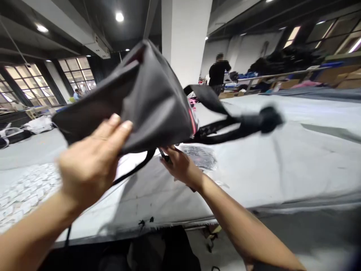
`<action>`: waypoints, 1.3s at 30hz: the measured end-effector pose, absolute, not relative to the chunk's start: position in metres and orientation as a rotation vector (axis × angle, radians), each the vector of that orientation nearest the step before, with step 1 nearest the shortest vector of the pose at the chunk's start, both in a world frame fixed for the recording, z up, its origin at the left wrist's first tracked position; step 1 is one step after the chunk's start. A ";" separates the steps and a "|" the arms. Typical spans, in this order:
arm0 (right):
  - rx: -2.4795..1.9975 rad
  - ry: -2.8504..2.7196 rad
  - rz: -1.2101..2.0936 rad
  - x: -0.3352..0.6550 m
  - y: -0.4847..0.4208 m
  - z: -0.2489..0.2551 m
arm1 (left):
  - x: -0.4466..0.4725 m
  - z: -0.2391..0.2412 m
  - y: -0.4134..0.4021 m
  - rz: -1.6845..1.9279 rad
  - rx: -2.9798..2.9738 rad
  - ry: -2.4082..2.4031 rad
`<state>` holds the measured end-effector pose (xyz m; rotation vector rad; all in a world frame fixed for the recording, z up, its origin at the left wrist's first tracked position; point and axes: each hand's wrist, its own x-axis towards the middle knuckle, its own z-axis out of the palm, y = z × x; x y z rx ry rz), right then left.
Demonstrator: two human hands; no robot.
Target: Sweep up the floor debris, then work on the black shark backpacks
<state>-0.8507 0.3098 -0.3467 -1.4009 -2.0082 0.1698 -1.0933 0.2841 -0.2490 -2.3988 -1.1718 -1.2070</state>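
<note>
I hold a dark grey fabric bag (146,94) up in front of me above a large table covered in grey cloth (282,162). My left hand (90,165) grips the bag's lower left side, fingers pressed against the fabric. My right hand (179,163) is under the bag's bottom, closed on a small dark object (164,155) that I cannot make out. A black strap with a padded end (254,122) swings out to the right, blurred. A thin black cord (132,171) hangs from the bag toward the table.
A clear plastic packet (200,156) lies on the cloth past my right hand. Small white pieces (25,192) cover the table at the left. A person in black (217,73) stands far back by a white pillar (184,37). Piles of goods line the right wall.
</note>
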 end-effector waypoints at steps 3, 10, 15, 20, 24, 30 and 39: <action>-1.833 -2.199 0.315 -0.830 0.313 -0.403 | -1.063 -0.317 0.319 -1.001 -2.596 -0.991; -2.565 -1.823 0.107 -0.746 0.324 -0.514 | -1.095 -0.480 0.413 -1.062 -2.568 -1.890; -2.531 -1.769 0.010 -0.697 0.386 -0.544 | -1.073 -0.531 0.459 -1.380 -2.787 -2.154; -2.563 -1.823 0.231 -0.660 0.376 -0.587 | -1.042 -0.537 0.474 -1.473 -2.752 -2.222; -2.593 -1.769 0.230 -0.632 0.348 -0.605 | -1.009 -0.530 0.487 -1.243 -2.538 -2.359; -2.732 -1.530 0.251 -0.594 0.359 -0.592 | -0.947 -0.522 0.522 -0.939 -2.436 -2.545; -2.193 -1.622 0.273 -0.716 0.358 -0.558 | -0.936 -0.526 0.501 -0.788 -2.469 -2.534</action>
